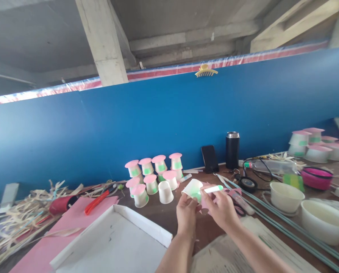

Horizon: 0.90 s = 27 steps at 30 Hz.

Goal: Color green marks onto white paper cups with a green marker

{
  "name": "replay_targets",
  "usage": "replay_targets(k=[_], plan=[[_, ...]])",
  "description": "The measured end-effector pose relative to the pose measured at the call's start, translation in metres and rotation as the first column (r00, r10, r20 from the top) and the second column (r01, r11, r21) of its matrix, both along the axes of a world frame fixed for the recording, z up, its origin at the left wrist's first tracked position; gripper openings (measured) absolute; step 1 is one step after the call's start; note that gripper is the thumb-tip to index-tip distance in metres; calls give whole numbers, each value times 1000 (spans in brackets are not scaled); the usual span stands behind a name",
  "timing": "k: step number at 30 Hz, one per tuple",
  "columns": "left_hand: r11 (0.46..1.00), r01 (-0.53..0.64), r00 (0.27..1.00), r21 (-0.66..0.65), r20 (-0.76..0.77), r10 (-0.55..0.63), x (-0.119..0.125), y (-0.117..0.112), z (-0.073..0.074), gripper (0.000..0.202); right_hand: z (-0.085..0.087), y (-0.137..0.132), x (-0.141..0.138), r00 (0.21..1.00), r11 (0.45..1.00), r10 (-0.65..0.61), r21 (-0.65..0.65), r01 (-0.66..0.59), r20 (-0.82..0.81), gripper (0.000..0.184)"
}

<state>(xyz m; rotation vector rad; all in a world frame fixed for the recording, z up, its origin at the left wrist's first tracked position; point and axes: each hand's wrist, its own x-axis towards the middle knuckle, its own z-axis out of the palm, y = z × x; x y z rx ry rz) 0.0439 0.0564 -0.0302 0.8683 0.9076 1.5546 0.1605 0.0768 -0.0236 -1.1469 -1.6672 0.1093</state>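
One smear risked

Right of the white tray (pixel 115 242), the left hand (pixel 186 214) grasped a cup (pixel 190 187), the right hand (pixel 221 206) a green-ended marker (pixel 211 189); slippage could have smudged the cup's green patch (pixel 196 190). Pink-topped cups (pixel 151 185) stood beyond the tray.

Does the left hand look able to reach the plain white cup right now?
Probably yes: the plain white cup stands close to the left hand, with nothing visible between them. That hand holds another cup, so it may need freeing first.
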Motion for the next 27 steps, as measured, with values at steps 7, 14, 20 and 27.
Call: replay_targets(k=[7, 14, 20, 27], plan=[[1000, -10, 999, -19, -31, 9, -1, -2, 2, 33, 0, 1, 1, 999, 999, -32, 22, 33, -42, 29], [1000, -8, 1000, -3, -25, 8, -2, 0, 0, 35, 2, 1, 2, 997, 998, -45, -35, 43, -56, 32], [999, -27, 1000, -19, -12, 27, -3, 0, -2, 32, 2, 1, 2, 998, 996, -29, -86, 24, -57, 33], [1000, 2, 998, -2, 63, -2, -1, -2, 4, 40, 18, -8, 3, 979, 998, 23, -57, -35, -204, 30]])
